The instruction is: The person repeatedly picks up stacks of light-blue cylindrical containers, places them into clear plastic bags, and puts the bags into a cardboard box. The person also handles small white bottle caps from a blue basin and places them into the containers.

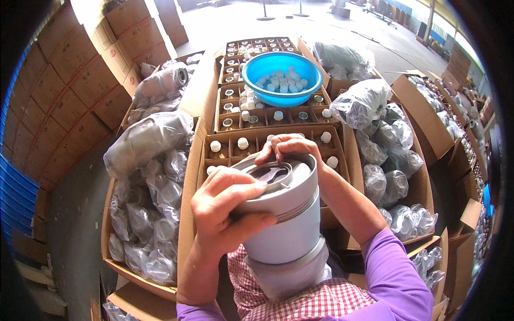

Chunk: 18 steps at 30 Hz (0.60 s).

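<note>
While the left hand (219,206) clamps the grey collar (297,207) of the pale-blue lidded jug (284,235), thumb on the near wall and fingers over the rim, the right hand (294,145) curls over the far side, fingertips bunched at the dark recess (263,172) in the lid (301,174). Can't tell whether those right fingertips pinch anything or just rest.

Jug is on the near side of the blue basin (284,100), its lower end in a cloudy plastic bag (292,273), by the checked apron (321,297).

My read: fingertip work on the lid. Done well: brace the jug's base against the body, left hand taking the reaction. Keep left thumb on the ribbed band, off the recess. Right hand pushes square to the lid; side load could cock it. Check the seam all round by feel.

Watch clearance: divided carton (345,160) of white-capped bottles starts just nearside of the basin, close to the right wrist; a slip could knock one. Bag plastic is probably slick, so grip above it.
</note>
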Each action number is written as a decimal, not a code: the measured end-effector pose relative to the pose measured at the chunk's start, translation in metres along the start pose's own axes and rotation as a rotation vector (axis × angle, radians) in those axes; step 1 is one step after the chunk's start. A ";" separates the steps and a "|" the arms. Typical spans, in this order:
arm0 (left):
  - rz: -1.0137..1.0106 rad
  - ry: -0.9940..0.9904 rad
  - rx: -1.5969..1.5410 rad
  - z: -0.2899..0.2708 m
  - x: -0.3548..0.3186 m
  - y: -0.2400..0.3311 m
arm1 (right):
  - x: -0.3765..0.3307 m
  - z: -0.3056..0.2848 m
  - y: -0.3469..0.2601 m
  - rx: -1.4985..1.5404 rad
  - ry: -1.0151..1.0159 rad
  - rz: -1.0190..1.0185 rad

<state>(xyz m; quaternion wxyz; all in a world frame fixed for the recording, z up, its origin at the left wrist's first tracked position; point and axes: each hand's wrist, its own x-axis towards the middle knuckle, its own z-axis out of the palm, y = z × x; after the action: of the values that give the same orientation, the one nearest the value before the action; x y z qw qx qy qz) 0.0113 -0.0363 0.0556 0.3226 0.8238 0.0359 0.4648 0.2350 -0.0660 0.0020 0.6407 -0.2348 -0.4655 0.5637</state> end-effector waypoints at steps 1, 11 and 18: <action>-0.007 -0.012 -0.010 -0.004 -0.001 -0.005 | -0.003 0.007 -0.008 -0.126 0.051 -0.012; -0.001 -0.131 0.389 0.019 0.034 0.035 | -0.002 0.014 -0.002 0.232 0.177 -0.014; -0.014 -0.076 -0.203 -0.013 0.009 -0.014 | -0.008 0.031 -0.023 -0.424 0.043 -0.112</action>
<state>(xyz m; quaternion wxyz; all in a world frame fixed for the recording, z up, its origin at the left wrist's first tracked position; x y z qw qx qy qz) 0.0096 -0.0159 0.0586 0.4089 0.8036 -0.0180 0.4321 0.2201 -0.0867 0.0326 0.6171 -0.3499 -0.5722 0.4115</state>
